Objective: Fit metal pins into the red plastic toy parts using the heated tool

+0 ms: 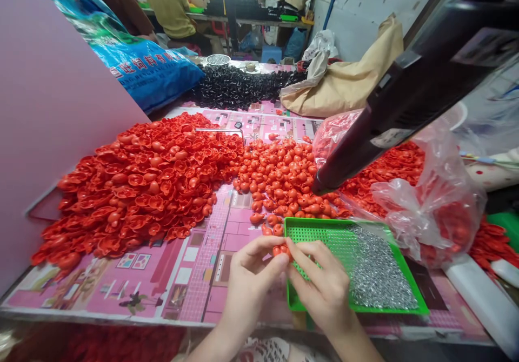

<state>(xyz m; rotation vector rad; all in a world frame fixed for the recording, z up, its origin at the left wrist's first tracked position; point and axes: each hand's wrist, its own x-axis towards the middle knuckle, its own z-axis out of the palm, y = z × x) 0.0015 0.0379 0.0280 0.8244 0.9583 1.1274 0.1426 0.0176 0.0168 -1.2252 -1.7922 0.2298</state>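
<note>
Left hand (252,282) and right hand (324,280) are pinching a red part (282,250) near centre, green tray (312,235) is sitting just right holding silver bits (379,275), red shells (154,173) are lying heaped left, black parts (239,87) are lying far.

The blue sack (162,84) lies left of the black parts (239,87), the tan sack (344,89) right, the bowl (218,65) behind.

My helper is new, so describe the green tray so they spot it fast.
On the pink table, find the red heap at left. The tray lies rightward, near the front. Unlike the red pieces beside it, it's green and shallow, holding silvery metal bits.
</note>
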